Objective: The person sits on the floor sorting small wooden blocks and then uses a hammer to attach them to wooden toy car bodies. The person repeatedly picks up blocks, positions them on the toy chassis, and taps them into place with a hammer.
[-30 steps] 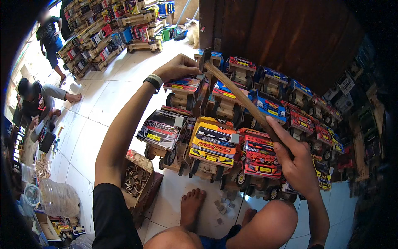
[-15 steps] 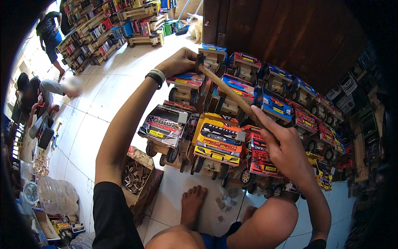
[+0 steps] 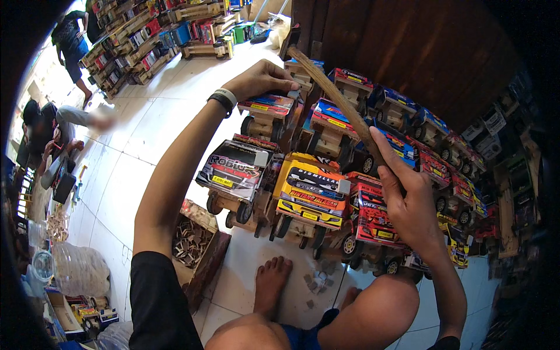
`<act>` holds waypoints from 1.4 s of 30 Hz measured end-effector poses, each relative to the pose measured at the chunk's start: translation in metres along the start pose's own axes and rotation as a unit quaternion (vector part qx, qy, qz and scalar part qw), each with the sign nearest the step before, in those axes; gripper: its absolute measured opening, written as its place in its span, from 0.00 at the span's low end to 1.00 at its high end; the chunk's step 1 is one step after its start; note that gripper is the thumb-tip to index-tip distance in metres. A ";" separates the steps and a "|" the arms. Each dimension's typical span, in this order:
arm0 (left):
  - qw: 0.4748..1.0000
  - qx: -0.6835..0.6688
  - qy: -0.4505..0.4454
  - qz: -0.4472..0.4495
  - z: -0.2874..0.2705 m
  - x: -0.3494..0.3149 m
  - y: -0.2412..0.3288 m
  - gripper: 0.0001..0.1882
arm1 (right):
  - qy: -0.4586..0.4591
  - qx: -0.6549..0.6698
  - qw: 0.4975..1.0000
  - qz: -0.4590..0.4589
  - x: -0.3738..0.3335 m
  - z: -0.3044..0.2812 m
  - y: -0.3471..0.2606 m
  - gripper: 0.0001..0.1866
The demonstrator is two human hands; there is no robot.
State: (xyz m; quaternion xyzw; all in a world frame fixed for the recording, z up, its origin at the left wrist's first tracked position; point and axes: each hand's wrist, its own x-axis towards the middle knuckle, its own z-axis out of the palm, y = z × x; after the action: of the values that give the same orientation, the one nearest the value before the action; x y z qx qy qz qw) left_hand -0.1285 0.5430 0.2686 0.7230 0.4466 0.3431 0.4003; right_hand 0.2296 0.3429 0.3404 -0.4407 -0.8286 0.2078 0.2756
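My right hand [image 3: 411,204] is wrapped round the wooden handle of a hammer [image 3: 335,93]. The hammer's dark head is up and beyond my left hand, apart from the toys. With thumb and fingertips, my left hand [image 3: 262,80] pinches a small grey flat piece [image 3: 296,93] at the corner of a toy truck [image 3: 269,108] with a blue and red top. Similar grey pieces show on the corners of a black-and-white toy truck [image 3: 233,169] and a yellow toy truck [image 3: 312,189] nearer me. My right hand hangs over a red toy truck [image 3: 373,213].
More toy trucks stand in rows to the right, before a dark wooden panel [image 3: 402,41]. A box [image 3: 217,256] of small brown pieces sits left of my foot. Loose grey pieces [image 3: 319,283] lie on the tiles. Stacked toys, a cat [image 3: 279,29] and other people are farther off.
The hammer has lifted up and away from my left hand. My left fingers have come down slightly, and the small grey piece at the truck's corner now shows.
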 end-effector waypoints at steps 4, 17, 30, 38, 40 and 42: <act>0.999 -0.026 -0.016 0.032 -0.003 0.005 -0.007 0.12 | -0.116 -0.051 0.989 0.079 0.001 -0.008 -0.001 0.29; 1.000 0.022 0.008 0.014 -0.002 0.003 -0.003 0.13 | -0.042 -0.033 0.998 -0.019 0.003 -0.005 0.002 0.29; 0.996 0.086 -0.025 -0.024 -0.005 0.004 0.001 0.20 | 0.029 -0.021 0.999 0.019 -0.015 -0.015 0.003 0.30; 0.936 0.166 0.220 0.218 0.016 -0.114 0.131 0.16 | 0.138 0.009 0.984 0.112 -0.090 -0.063 -0.006 0.28; 0.955 0.121 0.237 0.131 0.047 -0.185 0.157 0.14 | 0.140 0.014 0.984 0.112 -0.108 -0.073 0.000 0.28; 0.994 -0.066 0.007 0.089 0.084 -0.236 0.167 0.11 | 0.165 0.008 0.980 0.112 -0.122 -0.077 0.006 0.28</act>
State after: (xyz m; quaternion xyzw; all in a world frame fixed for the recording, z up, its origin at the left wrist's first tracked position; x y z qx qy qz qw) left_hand -0.0812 0.2558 0.3465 0.7299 0.3593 0.4107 0.4116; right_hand 0.3385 0.2506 0.3624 -0.5569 -0.7152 0.1683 0.3873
